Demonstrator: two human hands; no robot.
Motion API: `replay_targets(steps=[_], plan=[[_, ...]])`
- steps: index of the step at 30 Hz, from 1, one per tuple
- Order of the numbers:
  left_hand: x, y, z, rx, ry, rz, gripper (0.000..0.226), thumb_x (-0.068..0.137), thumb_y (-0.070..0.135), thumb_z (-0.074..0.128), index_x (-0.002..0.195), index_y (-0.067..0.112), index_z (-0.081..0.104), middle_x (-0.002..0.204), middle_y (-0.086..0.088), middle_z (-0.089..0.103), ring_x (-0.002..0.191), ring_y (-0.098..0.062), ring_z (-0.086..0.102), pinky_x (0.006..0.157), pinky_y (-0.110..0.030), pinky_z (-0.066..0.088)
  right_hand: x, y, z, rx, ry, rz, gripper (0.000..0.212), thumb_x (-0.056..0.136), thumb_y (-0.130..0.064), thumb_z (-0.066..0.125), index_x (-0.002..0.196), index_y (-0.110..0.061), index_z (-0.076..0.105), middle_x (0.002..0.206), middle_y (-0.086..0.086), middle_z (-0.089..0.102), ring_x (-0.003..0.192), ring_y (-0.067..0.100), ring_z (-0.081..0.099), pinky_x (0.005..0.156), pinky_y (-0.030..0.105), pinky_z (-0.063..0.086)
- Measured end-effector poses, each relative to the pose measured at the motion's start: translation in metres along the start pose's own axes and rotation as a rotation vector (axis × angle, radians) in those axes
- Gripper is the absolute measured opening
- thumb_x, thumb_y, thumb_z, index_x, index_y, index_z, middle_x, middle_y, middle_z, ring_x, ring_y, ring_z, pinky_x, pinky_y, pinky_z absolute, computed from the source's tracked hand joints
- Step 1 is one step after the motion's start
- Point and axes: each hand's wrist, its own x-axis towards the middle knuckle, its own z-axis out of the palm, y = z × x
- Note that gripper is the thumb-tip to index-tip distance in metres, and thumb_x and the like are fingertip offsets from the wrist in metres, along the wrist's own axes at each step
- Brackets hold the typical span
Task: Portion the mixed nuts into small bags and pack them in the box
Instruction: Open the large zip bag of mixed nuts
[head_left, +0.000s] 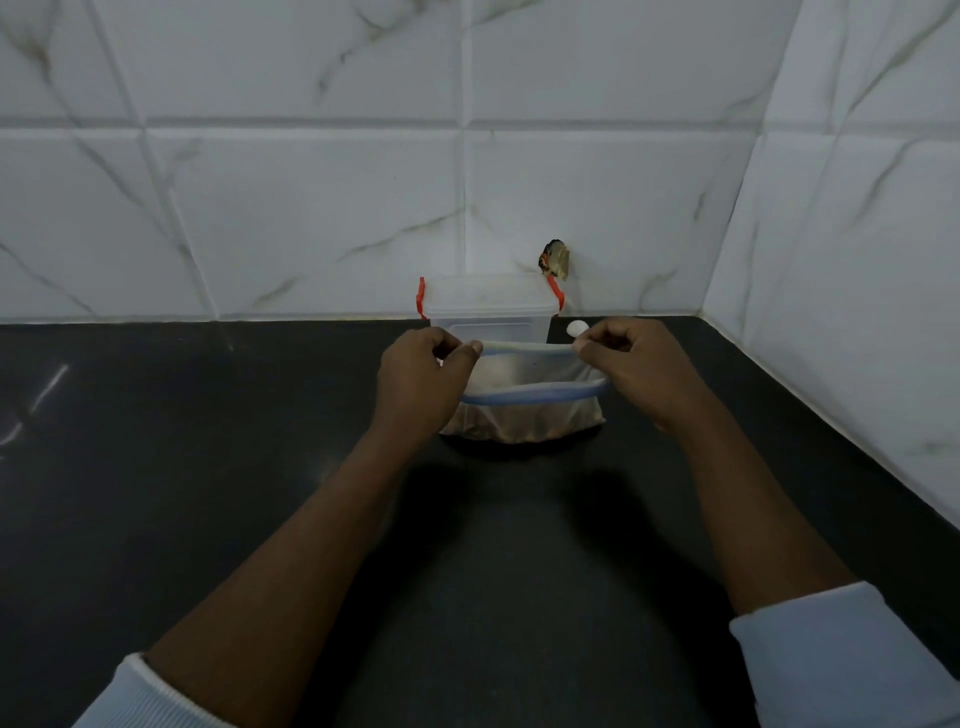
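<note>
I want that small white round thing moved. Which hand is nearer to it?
Right. The right hand sits just beside the white round thing; the left hand pinches the other end of the bag.

I see a glossy black surface, with pale streaks of reflected light near its left edge. The wall tiles behind it and along its right edge are white with grey and brownish marble veins. At the back edge, the box is clear and slightly frosted, and its clips are orange-red. The bag is transparent, with a blue strip across it. The nuts at its bottom look brown and tan. A small round thing beside the box is white. I make out a dark brown and orange patch on the tile above. The sleeves are pale blue-grey.
</note>
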Motion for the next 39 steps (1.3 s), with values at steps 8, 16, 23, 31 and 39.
replay_targets(steps=[8, 16, 23, 31, 39], plan=[[0.001, 0.007, 0.001, -0.069, -0.092, 0.066, 0.039, 0.09, 0.043, 0.074, 0.125, 0.025, 0.068, 0.115, 0.004, 0.065, 0.102, -0.009, 0.058, 0.092, -0.034, 0.053, -0.001, -0.002, 0.002, -0.355, 0.034, -0.361, 0.017, 0.094, -0.033, 0.067, 0.11, -0.027, 0.071, 0.112, -0.008, 0.058, 0.108, 0.007, 0.043, 0.094, 0.035, 0.034], [0.024, 0.043, 0.009, 0.399, -0.26, 0.19, 0.016, 0.097, 0.048, 0.061, 0.1, 0.037, 0.072, 0.105, 0.018, 0.072, 0.108, -0.009, 0.061, 0.106, -0.048, 0.024, -0.018, -0.019, 0.005, -0.525, -0.269, -0.429, 0.008, 0.087, -0.037, 0.075, 0.088, -0.043, 0.07, 0.119, -0.019, 0.05, 0.124, 0.012, 0.033, 0.092, 0.032, 0.016], [0.042, 0.061, 0.013, 0.463, -0.579, 0.241, 0.035, 0.091, 0.046, 0.07, 0.124, 0.037, 0.064, 0.116, 0.013, 0.066, 0.11, -0.012, 0.057, 0.105, -0.048, 0.032, -0.013, -0.013, -0.019, -0.563, -0.401, -0.226, 0.035, 0.082, -0.028, 0.08, 0.112, -0.042, 0.07, 0.145, -0.013, 0.037, 0.133, 0.015, 0.023, 0.109, 0.044, 0.028], [0.053, 0.079, 0.027, 0.519, -0.561, 0.263, 0.023, 0.094, 0.043, 0.066, 0.11, 0.027, 0.071, 0.105, 0.006, 0.069, 0.099, -0.016, 0.059, 0.102, -0.05, 0.041, -0.009, -0.008, -0.033, -0.341, -0.411, -0.203, 0.039, 0.08, -0.016, 0.082, 0.111, -0.038, 0.072, 0.16, -0.009, 0.028, 0.144, 0.017, 0.021, 0.105, 0.034, 0.036], [0.053, 0.082, 0.032, 0.486, -0.562, 0.246, 0.034, 0.091, 0.053, 0.069, 0.113, 0.027, 0.072, 0.102, 0.007, 0.071, 0.097, -0.015, 0.062, 0.098, -0.05, 0.049, -0.003, 0.004, -0.04, -0.241, -0.461, -0.164, 0.033, 0.083, -0.015, 0.076, 0.098, -0.044, 0.075, 0.146, -0.012, 0.046, 0.138, 0.018, 0.04, 0.112, 0.044, 0.039]])
